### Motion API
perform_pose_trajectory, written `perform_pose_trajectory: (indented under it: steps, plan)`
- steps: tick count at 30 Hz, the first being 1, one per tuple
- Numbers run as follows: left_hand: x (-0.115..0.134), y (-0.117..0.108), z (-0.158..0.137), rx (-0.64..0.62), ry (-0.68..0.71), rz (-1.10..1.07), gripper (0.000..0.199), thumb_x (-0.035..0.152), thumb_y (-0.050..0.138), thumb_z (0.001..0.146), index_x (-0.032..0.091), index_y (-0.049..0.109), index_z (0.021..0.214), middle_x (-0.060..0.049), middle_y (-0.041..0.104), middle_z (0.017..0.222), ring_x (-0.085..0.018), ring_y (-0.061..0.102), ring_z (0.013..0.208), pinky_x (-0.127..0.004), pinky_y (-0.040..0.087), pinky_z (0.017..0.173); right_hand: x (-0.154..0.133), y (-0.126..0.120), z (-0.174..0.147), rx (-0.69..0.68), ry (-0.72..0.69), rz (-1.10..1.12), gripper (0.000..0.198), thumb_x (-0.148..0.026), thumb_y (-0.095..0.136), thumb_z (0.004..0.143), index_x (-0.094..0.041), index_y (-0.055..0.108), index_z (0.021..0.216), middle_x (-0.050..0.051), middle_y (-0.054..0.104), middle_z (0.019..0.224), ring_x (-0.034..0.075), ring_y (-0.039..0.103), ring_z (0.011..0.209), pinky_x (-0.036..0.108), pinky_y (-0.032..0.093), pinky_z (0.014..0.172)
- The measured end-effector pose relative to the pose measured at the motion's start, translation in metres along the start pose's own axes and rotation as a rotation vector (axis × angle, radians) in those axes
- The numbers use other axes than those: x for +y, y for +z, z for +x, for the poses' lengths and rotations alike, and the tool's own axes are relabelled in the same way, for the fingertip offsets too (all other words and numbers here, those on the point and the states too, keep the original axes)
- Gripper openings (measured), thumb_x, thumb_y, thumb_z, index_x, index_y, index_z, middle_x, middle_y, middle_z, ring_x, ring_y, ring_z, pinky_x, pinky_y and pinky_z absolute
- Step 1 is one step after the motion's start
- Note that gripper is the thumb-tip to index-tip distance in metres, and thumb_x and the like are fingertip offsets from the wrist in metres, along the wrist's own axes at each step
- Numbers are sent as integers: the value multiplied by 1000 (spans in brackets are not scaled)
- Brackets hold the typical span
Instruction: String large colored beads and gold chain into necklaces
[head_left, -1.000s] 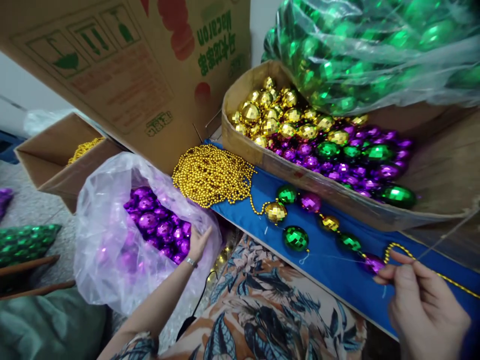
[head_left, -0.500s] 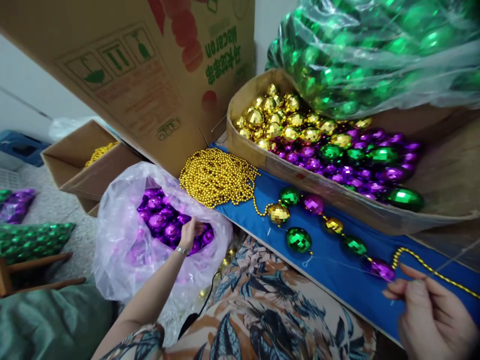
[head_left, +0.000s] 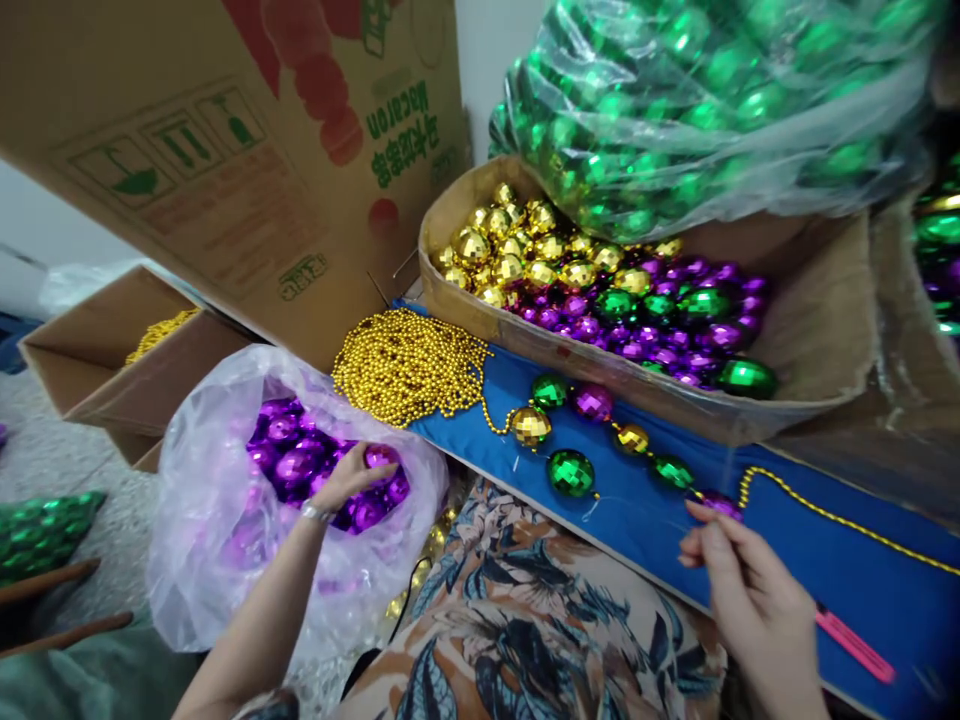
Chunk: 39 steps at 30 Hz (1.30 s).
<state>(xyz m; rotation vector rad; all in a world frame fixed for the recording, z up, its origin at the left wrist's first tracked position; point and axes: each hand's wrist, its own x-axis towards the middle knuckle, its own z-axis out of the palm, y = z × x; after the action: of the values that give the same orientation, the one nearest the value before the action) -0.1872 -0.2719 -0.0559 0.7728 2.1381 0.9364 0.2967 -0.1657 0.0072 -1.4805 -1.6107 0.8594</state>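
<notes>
Dotting blue cloth (head_left: 847,570): three green balls (head_left: 571,472), two gold (head_left: 531,427), two purple (head_left: 592,402)

The left hand (head_left: 352,478) points its fingers rightward; at near right, the right hand (head_left: 750,580) curls, fingers bent.

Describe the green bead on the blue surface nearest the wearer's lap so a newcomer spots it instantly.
Find the open cardboard tray, then the blue surface along its near side. The green bead lies near that surface's front edge. Unlike both other green beads there, it has a pale thread loop alongside.
</notes>
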Motion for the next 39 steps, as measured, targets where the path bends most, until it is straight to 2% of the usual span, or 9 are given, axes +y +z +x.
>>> perform_pose_trajectory:
  steps: [3,6,9,12,15,22,28,31,39]
  plan:
    - [51,9,-22,-425,45,-453,58,31,83,55,18,65,108,-15,66,113,-35,61,105,-40,51,86,-9,11,-4,-154,-196,-98,25,-34,51,94,-21,66,109,4,69,80,14,66,64,23,55,60]
    - [91,50,-37,-566,-2,-841,66,42,80,58,18,61,117,-17,65,114,-38,64,98,-42,56,71,-20,24,-8,-270,-426,-175,24,-24,46,96,-21,63,114,6,71,95,16,69,81,25,55,73]
    - [115,101,-38,-663,-129,-984,59,44,75,62,18,62,114,-15,68,108,-36,67,90,-41,57,60,-25,29,-11,-310,-550,-252,27,-19,42,98,-20,60,117,7,71,99,18,68,86,28,54,76]
    - [131,137,-35,-737,-206,-1025,47,41,70,68,19,64,109,-11,70,99,-33,68,86,-41,58,61,-21,23,-13,-296,-552,-358,27,-19,40,98,-18,61,115,7,71,91,18,67,78,29,53,69]
    - [144,156,-35,-823,-222,-1032,48,39,65,74,21,61,118,-11,67,113,-34,66,97,-47,58,71,-14,12,-17,-246,-501,-427,27,-19,39,98,-18,61,114,7,70,88,18,66,77,29,52,69]
    - [154,175,-43,-780,-242,-1005,42,36,63,76,23,62,116,-9,64,124,-36,60,110,-54,55,83,3,7,-31,-214,-442,-494,28,-19,39,98,-19,61,115,7,71,92,18,67,82,29,53,75]
    - [146,180,-45,-729,-131,-942,41,30,74,69,28,63,109,-5,67,114,-30,67,95,-48,58,79,11,5,-32,-214,-404,-507,28,-19,39,98,-19,61,114,7,71,92,17,67,83,28,52,76]
    - [143,181,-46,-703,-204,-981,35,27,74,67,25,66,101,-3,70,106,-25,68,86,-47,58,79,12,4,-33,-233,-406,-520,27,-19,38,98,-19,61,113,6,71,90,18,67,82,28,51,75]
    - [139,182,-44,-730,-310,-1006,29,35,66,72,20,68,98,-9,72,100,-32,67,94,-49,57,73,14,4,-34,-198,-445,-558,28,-19,39,97,-18,62,113,6,68,83,17,65,75,26,49,69]
